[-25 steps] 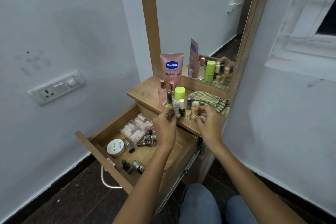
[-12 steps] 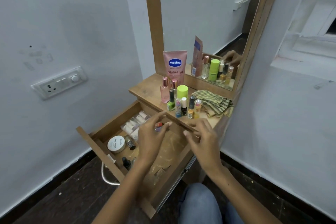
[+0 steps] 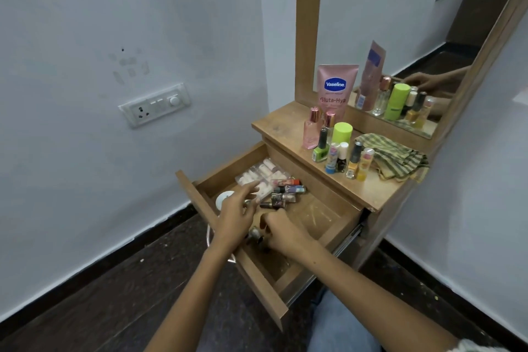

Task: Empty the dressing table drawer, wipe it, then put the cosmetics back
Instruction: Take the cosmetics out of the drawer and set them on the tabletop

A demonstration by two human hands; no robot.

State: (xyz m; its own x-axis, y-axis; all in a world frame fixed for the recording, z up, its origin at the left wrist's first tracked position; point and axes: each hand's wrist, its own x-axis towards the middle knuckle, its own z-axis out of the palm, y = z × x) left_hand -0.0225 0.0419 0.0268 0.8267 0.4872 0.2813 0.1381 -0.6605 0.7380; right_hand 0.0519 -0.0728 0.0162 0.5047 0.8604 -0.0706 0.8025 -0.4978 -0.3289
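My right hand (image 3: pixel 281 230) curled its fingers round a small bottle (image 3: pixel 255 234) at the drawer (image 3: pixel 257 274) front; my left hand (image 3: pixel 238 216), fingers loose and empty, hovered just left of it.

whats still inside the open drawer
A clear compartment box, several small bottles lying down, and a white round jar partly covered by the left hand. Whatever lies under both hands is hidden.

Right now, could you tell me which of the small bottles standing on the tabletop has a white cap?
The dark bottle in the front row, standing between the blue-based bottle and the yellow black-capped bottle; no other bottle there has a white cap.
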